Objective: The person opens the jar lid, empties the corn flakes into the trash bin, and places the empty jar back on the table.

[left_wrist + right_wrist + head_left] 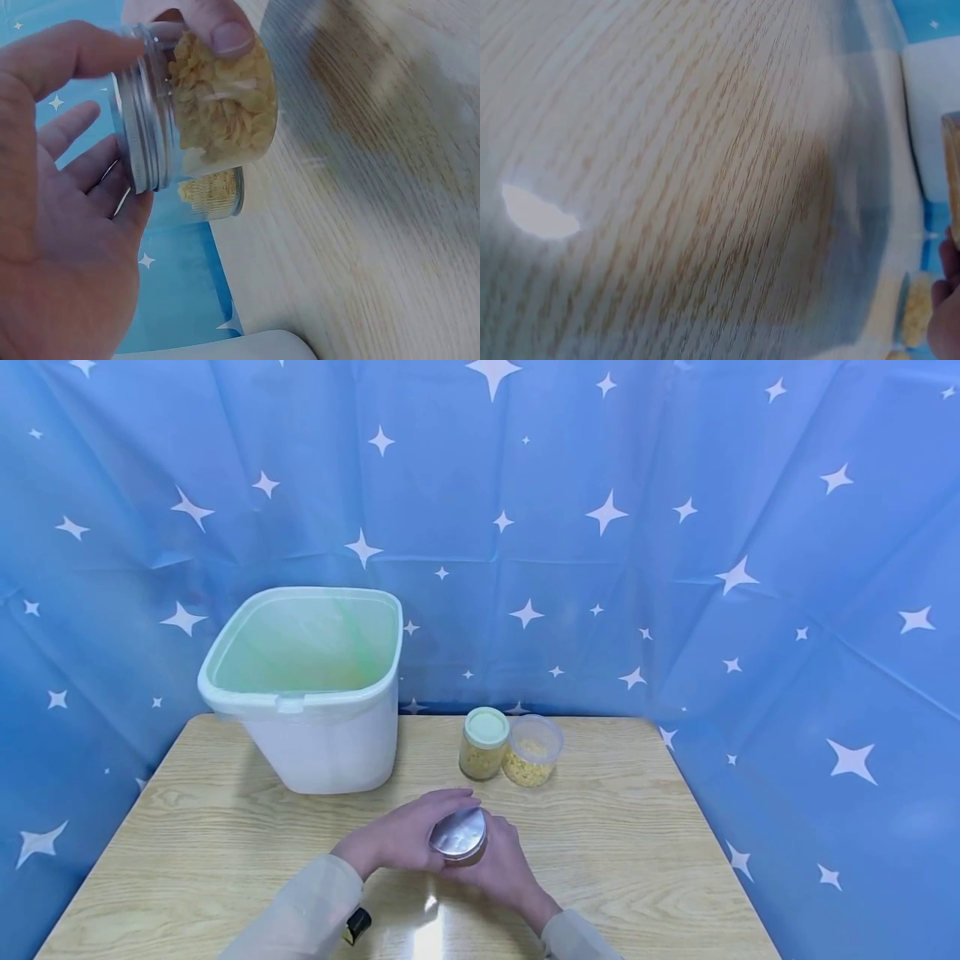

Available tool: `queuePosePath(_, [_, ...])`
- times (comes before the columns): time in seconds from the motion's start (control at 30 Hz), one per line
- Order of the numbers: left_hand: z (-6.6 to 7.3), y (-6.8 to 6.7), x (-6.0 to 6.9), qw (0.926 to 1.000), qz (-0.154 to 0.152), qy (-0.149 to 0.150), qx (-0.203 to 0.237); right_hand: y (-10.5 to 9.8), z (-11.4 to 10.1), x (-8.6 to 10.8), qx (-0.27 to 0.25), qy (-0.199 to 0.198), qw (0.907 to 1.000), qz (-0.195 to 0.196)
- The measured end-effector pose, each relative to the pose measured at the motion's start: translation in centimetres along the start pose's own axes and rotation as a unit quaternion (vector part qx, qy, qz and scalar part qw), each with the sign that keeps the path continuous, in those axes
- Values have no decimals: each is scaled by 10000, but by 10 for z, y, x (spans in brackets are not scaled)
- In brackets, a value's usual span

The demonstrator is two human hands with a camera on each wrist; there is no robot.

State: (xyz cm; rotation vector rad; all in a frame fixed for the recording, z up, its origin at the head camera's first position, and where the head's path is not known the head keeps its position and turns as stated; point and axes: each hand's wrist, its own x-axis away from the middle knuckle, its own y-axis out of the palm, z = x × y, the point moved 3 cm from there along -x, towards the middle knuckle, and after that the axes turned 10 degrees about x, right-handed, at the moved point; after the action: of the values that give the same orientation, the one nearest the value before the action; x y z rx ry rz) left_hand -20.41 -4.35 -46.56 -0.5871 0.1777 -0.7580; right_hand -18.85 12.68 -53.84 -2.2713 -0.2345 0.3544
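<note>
1. Two hands are working together over the table. The left hand is curving round one silver lid, its thumb and fingers lying on opposite sides; how firmly it is pressing, I cannot tell. The right hand is gripping the body below, one thumb showing against the clear wall in the left wrist view.
2. One clear jar is sitting between those hands, wearing the silver lid and holding many pale yellow flakes. It is standing in front of the other containers; whether its base is touching the wood, I cannot tell.
3. Two more containers are standing side by side near the back edge: one green-lidded jar and, just to its right, one clear tub. Both are holding yellowish contents.
4. One white bin is standing at the left, its pale green inside showing.
5. One small dark object is lying beside the left sleeve, partly hidden.
6. One wood-grained table is bearing everything, and blue cloth with many white stars is hanging behind.
</note>
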Motion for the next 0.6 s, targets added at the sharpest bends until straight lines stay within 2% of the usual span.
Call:
queuePosePath(0.17, [-1, 0, 1, 9995, 86, -62, -290, 2, 0, 0, 4, -172, 9999, 17])
queuePosePath(0.3, [-1, -1, -1, 9969, 342, -201, -684, 3, 2, 0, 132, -140, 9998, 31])
queuePosePath(0.47, [-3, 1, -3, 9876, 849, -415, -1256, 4, 2, 0, 253, 134, 9995, -125])
queuePosePath(0.6, [-6, 2, -5, 9792, 1160, -568, -1563, 4, 1, -2, 213, 193, 9994, -204])
